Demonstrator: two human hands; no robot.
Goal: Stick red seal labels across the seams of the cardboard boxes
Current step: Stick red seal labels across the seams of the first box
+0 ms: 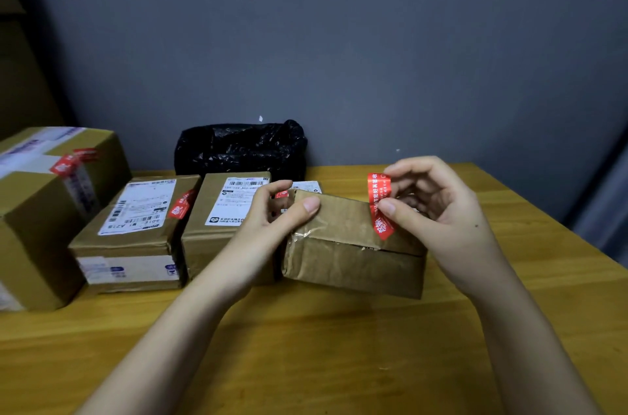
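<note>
on the wooden table a worn cardboard box sits tilted near the front. the left hand grips its upper left corner, thumb on the near face and fingers curled over the top edge. the right hand pinches a red seal label between thumb and fingertips, holding the strip over the box's top right edge, its lower end lying on the near face just above the seam. three other boxes stand to the left, each already carrying a red label. a black plastic bag rests against the grey wall.
</note>
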